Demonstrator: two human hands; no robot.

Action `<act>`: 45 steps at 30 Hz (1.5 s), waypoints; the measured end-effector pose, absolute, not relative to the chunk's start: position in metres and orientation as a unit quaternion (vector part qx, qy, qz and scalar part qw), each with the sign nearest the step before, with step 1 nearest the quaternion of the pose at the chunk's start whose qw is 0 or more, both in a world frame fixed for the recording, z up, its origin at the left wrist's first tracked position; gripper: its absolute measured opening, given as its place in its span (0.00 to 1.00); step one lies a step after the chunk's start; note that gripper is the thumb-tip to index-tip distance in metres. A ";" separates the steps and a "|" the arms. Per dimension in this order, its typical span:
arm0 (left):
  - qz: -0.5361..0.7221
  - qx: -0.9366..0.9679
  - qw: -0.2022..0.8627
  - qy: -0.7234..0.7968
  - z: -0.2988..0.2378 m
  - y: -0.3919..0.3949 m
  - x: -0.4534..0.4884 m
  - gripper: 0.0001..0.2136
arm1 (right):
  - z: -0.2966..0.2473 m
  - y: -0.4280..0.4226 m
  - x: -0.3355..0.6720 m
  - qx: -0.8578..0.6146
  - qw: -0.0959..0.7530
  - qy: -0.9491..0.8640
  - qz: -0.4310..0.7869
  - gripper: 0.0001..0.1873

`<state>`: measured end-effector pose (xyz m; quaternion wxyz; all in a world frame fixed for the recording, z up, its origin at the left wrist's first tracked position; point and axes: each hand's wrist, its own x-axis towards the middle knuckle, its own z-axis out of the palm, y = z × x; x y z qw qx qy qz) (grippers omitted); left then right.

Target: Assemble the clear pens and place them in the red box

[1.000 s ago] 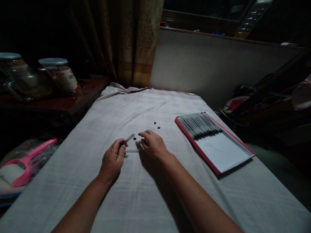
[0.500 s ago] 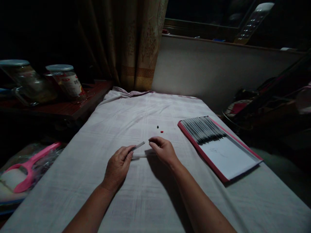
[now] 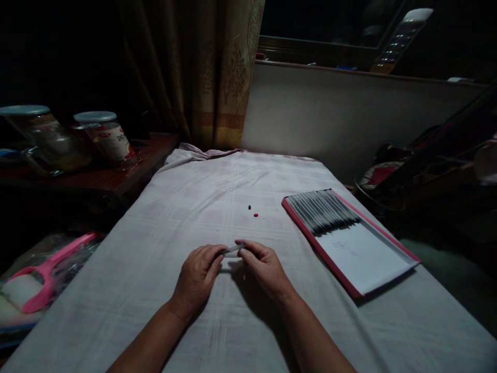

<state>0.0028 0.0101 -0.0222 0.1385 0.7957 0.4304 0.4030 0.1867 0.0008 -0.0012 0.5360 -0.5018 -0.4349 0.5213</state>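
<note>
A thin translucent pen (image 3: 233, 249) spans the gap between my hands, a little above the cloth. My left hand (image 3: 199, 270) is closed around one end of it, fingers and thumb pressed together. At the other end, my right hand (image 3: 263, 263) pinches the pen between thumb and fingertips. Farther out on the cloth lie a small black piece (image 3: 249, 207) and a small red piece (image 3: 256, 215). To the right is a shallow red box (image 3: 318, 252) holding a row of several clear pens (image 3: 322, 210) with dark ends.
A pale checked cloth (image 3: 186, 212) covers the surface. On a side table (image 3: 135, 171) at left stand a lidded jar (image 3: 111, 140) and a glass jug (image 3: 58, 147). Below it, a pink handle (image 3: 52, 269) lies on plastic bags. Behind hang a curtain (image 3: 217, 77) and a white wall (image 3: 310, 114).
My right hand has closed on the free end of the pen, where a gap showed before. My left hand has shifted slightly right, and the view has tilted up a little.
</note>
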 end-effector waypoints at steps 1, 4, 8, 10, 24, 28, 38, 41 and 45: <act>0.398 0.803 0.141 0.421 -0.021 0.009 0.004 0.10 | -0.001 0.001 0.185 -0.498 0.538 -0.428 0.528 0.13; 0.341 0.843 0.151 0.388 -0.016 0.017 0.001 0.11 | 0.002 0.001 0.187 -0.505 0.551 -0.417 0.517 0.11; 0.256 0.857 0.092 0.438 -0.004 0.060 -0.016 0.16 | 0.002 -0.004 0.207 -0.552 0.568 -0.404 0.458 0.14; 0.193 0.841 0.043 0.504 0.000 0.089 -0.025 0.18 | -0.002 -0.009 0.218 -0.578 0.574 -0.391 0.429 0.16; -0.002 0.823 -0.041 0.567 0.006 0.174 0.002 0.24 | -0.021 -0.016 0.230 -0.638 0.567 -0.350 0.386 0.20; -0.021 0.830 -0.046 0.556 0.007 0.170 0.003 0.23 | -0.020 -0.016 0.230 -0.637 0.568 -0.344 0.392 0.20; -0.041 0.841 -0.060 0.536 0.008 0.153 -0.012 0.23 | -0.013 -0.017 0.228 -0.620 0.585 -0.351 0.388 0.18; -0.047 0.835 -0.063 0.544 0.009 0.154 -0.016 0.23 | -0.013 -0.017 0.228 -0.622 0.584 -0.351 0.386 0.17; -0.051 0.819 -0.068 0.567 0.010 0.158 -0.020 0.24 | -0.014 -0.016 0.229 -0.618 0.582 -0.360 0.386 0.18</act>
